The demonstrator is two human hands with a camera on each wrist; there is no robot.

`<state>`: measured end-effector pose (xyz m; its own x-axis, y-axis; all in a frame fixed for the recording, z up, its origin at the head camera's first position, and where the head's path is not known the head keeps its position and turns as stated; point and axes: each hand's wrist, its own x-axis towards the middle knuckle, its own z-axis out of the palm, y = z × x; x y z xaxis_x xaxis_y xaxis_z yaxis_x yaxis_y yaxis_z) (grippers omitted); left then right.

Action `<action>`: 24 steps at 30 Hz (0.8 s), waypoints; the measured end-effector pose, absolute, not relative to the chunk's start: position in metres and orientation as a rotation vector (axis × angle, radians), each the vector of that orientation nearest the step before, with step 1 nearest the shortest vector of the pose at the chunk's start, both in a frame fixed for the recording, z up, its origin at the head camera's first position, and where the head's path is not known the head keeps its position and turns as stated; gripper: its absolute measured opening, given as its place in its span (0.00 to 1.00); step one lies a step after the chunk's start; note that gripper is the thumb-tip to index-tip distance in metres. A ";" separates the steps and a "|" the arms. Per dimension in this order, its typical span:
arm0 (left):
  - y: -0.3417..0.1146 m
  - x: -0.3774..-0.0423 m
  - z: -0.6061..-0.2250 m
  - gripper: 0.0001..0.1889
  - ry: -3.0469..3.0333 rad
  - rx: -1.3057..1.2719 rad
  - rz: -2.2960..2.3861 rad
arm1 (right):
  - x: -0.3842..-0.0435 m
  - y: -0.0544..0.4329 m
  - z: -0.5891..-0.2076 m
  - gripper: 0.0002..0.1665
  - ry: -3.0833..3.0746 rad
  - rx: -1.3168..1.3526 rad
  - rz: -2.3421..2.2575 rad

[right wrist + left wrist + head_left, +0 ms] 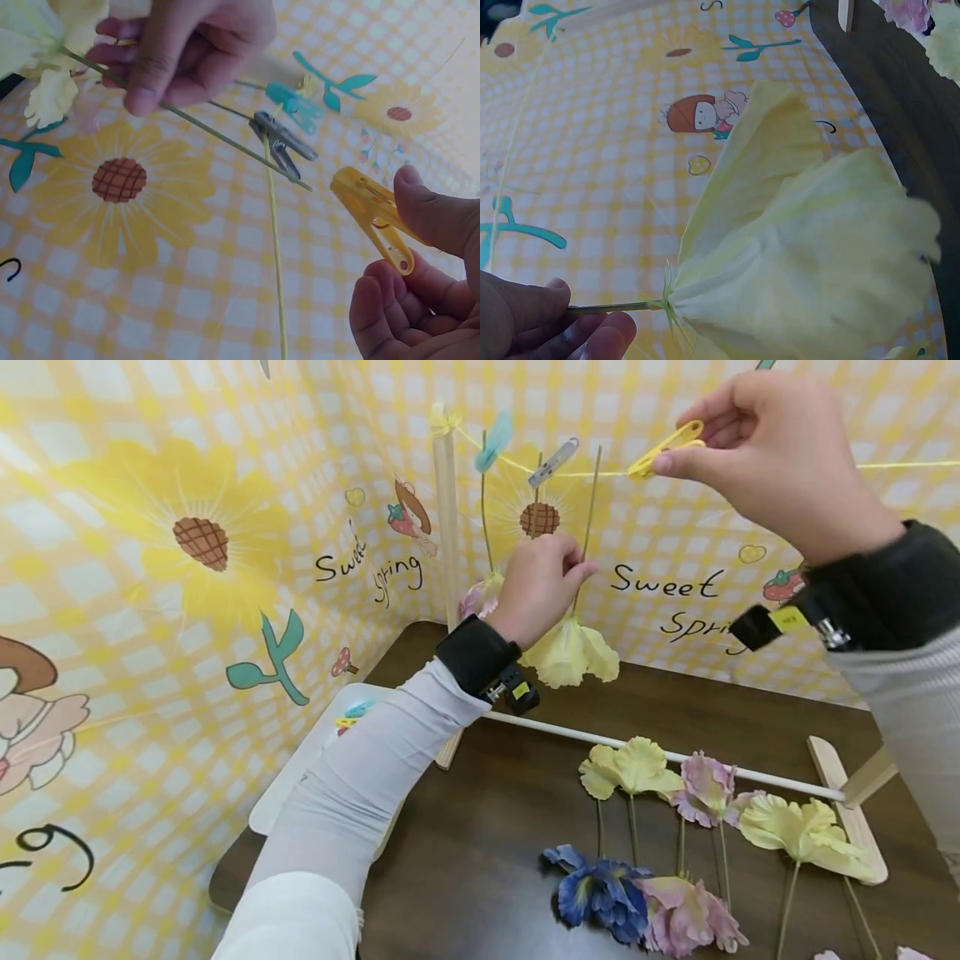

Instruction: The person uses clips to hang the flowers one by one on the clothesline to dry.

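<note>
My left hand (536, 585) pinches the green stem (225, 142) of a yellow flower (566, 656), which hangs head down. The stem's bare end rises past the yellow string (907, 465). To the right, my right hand (787, 460) holds a yellow clothespin (367, 206) by its handles, thumb on one side. In the right wrist view the clothespin's nose points at the stem's end, a small gap apart. A teal clothespin (493, 442) and a grey clothespin (553, 462) sit on the string at flower stems. A pink flower (480, 596) hangs at the left, partly behind my left hand.
A wooden post (446, 518) carries the string's left end. On the dark table (465, 843) lie several flowers, among them a blue flower (603, 893), near a white rod (570, 729). A white tray (300, 777) with small clothespins stands left, partly behind my left sleeve.
</note>
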<state>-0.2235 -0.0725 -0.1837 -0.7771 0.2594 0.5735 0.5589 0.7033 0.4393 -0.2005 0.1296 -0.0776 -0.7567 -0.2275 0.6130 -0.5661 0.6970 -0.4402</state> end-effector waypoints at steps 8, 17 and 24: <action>-0.067 -0.231 -0.192 0.13 -2.460 -0.600 -0.854 | -0.233 0.115 -0.063 0.24 -2.500 0.632 0.535; -0.062 -0.233 -0.187 0.13 -2.441 -0.596 -0.838 | -0.246 0.111 -0.051 0.21 -2.608 0.643 0.562; -0.059 -0.236 -0.189 0.13 -2.445 -0.596 -0.828 | -0.249 0.109 -0.052 0.23 -2.641 0.648 0.476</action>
<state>-0.2357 -0.0593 -0.1890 -0.7859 0.2425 0.5688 0.5382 0.7213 0.4360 -0.2485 0.1094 -0.0517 -0.8224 -0.3686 0.4333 -0.4968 0.8365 -0.2313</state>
